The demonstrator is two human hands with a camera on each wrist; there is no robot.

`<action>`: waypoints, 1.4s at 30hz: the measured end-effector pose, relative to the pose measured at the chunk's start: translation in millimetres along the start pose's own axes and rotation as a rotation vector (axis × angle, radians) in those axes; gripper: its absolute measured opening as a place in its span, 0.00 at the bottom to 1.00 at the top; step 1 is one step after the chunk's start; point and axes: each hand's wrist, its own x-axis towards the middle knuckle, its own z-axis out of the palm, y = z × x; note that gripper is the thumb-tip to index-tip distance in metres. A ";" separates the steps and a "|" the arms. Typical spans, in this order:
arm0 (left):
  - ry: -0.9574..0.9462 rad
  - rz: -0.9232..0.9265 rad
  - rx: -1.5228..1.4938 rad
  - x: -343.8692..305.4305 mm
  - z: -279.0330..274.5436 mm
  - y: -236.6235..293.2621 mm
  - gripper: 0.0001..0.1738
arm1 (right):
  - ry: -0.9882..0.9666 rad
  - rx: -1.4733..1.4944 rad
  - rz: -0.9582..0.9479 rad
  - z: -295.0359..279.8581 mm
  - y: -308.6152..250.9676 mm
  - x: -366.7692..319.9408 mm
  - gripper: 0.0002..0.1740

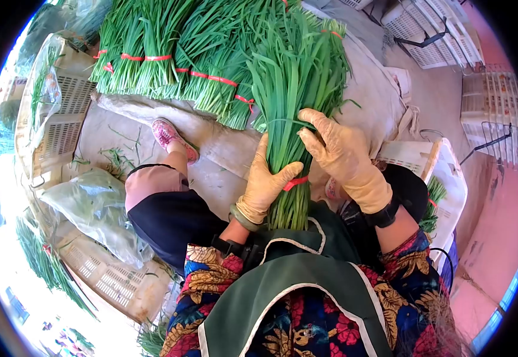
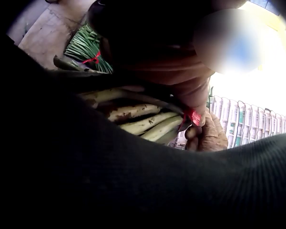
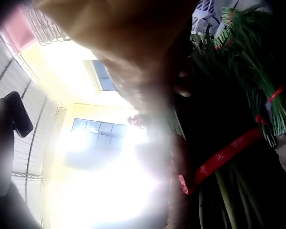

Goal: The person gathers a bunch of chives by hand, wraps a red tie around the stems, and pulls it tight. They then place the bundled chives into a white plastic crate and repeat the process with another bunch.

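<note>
A tall bunch of flat, strap-like green leaves (image 1: 292,77), cinched by a red tape band (image 1: 295,182), has its stem ends toward a dark green cloth apron (image 1: 306,271). The left hand (image 1: 264,187), in a wrinkled cream glove, curls round it, presumably keeping it compact; the right hand (image 1: 345,157), gloved alike, bends its fingers against the leaves, any pinch indeterminable. Similar banded bunches (image 1: 161,35) lie aligned, probably for order, on pale, creased sheeting (image 1: 375,119).

At the centre of the frame, one bunch of green stalks (image 1: 287,101) is being shown between one left hand (image 1: 262,189) and one right hand (image 1: 348,162). At least five more bunches (image 1: 158,41) are being seen along the top. Two black wrist straps (image 1: 384,215), one bangle (image 1: 242,218) and one apron (image 1: 306,271) are being worn.
</note>
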 end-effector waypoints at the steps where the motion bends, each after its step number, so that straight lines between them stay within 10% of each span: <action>1: -0.004 0.010 -0.002 0.4 -0.9 -4.7 0.54 | -0.001 -0.025 0.006 -2.2 0.0 -0.3 0.16; 13: -0.041 0.038 -0.002 -2.1 6.1 -10.9 0.44 | -0.100 0.186 0.373 -25.6 -6.8 4.8 0.16; 20: -0.009 0.037 -0.002 -3.3 5.8 -6.5 0.41 | 0.021 -0.079 0.244 -25.4 6.0 6.9 0.16; 42: -0.144 -0.183 -0.345 -5.3 -4.5 -2.5 0.39 | 0.021 0.503 0.339 -38.8 -5.8 7.2 0.15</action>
